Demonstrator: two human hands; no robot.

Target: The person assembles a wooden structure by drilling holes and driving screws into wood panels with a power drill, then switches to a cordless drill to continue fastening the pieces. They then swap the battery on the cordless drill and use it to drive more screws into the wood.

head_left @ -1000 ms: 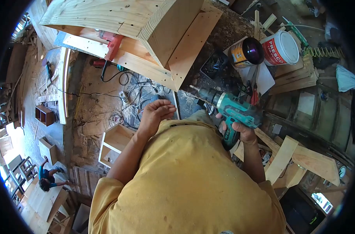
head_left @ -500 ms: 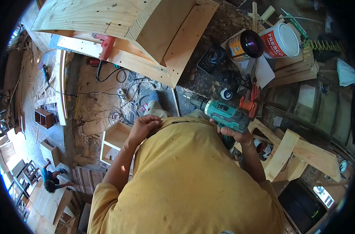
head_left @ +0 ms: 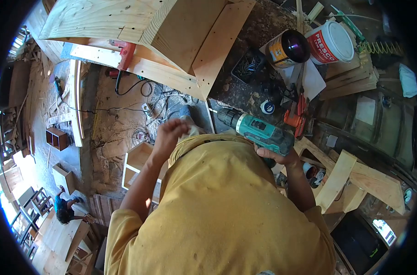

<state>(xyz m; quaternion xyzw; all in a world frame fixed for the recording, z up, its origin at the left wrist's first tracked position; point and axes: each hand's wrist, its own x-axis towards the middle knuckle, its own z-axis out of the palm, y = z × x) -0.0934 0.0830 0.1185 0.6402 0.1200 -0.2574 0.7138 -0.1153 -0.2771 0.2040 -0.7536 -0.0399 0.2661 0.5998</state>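
My right hand (head_left: 276, 156) grips a teal and black cordless drill (head_left: 263, 133). Its chuck and bit point left, above the waist of my yellow shirt (head_left: 217, 197). My left hand (head_left: 172, 135) is raised in front of the shirt's hem, over the floor. Its fingers are curled in and pressed together; whatever they may hold is too small or hidden to make out. Beyond the hands stands a wooden piece (head_left: 185, 36) of boards with screw holes, and a red corded power tool (head_left: 126, 55) rests on it.
A dark workbench (head_left: 236, 98) carries a black tray of screws (head_left: 247, 66), a tape roll (head_left: 267, 107), an orange-handled tool (head_left: 294, 120), a dark jar (head_left: 289, 48) and a white-red putty tub (head_left: 330, 43). Cords and shavings litter the floor. Another person (head_left: 64, 208) leans by a wooden table.
My left hand has lifted away from the shirt hem, moving up and slightly left. The drill stays in my right hand, turned slightly and shifted a little left.
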